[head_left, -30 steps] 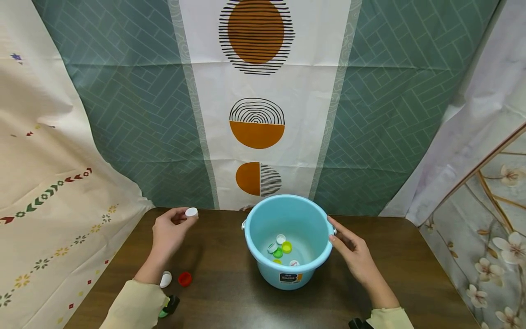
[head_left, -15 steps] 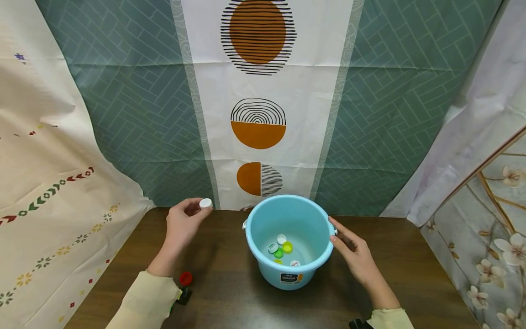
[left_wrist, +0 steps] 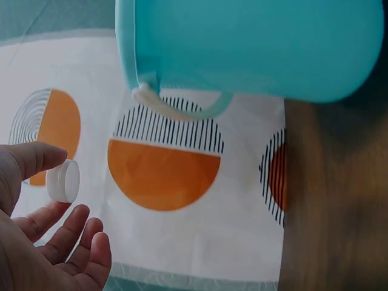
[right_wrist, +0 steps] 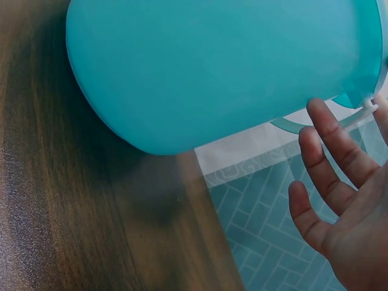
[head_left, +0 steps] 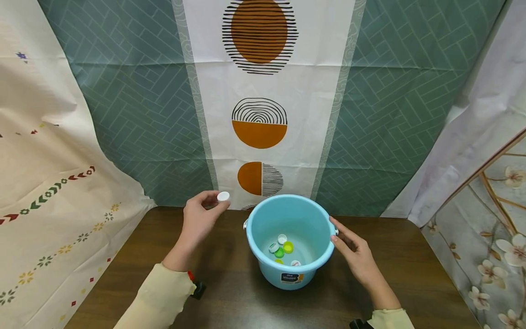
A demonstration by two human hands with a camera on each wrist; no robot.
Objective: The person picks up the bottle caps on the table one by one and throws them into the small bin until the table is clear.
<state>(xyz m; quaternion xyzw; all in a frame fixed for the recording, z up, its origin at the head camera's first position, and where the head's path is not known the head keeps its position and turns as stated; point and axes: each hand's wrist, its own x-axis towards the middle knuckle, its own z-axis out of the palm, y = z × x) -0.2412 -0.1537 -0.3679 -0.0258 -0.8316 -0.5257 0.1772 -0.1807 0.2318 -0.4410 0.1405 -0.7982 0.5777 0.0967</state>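
Note:
A white bottle cap (head_left: 223,196) is pinched between the thumb and finger of my left hand (head_left: 198,223), raised to the left of a light blue bucket (head_left: 269,273). The left wrist view shows the same cap (left_wrist: 63,181) at the thumb tip, with the other fingers loosely bent below it. My right hand (head_left: 356,258) touches the bucket's right rim with thumb and finger. In the right wrist view its fingers (right_wrist: 328,125) are spread beside the outer wall. Several caps lie on the bucket's bottom, among them a yellow cap (head_left: 288,247) and a green cap (head_left: 279,252).
The bucket stands on a dark brown wooden table (head_left: 234,301). Just a sliver of a red cap (head_left: 191,275) shows beside the left sleeve. A patterned cloth (head_left: 164,114) hangs behind the table. The bucket's handle (left_wrist: 182,112) hangs at its side.
My left hand has moved right and slightly up with the white cap, closer to the bucket. Its sleeve now covers another white cap and most of the red one. My right hand stays at the rim.

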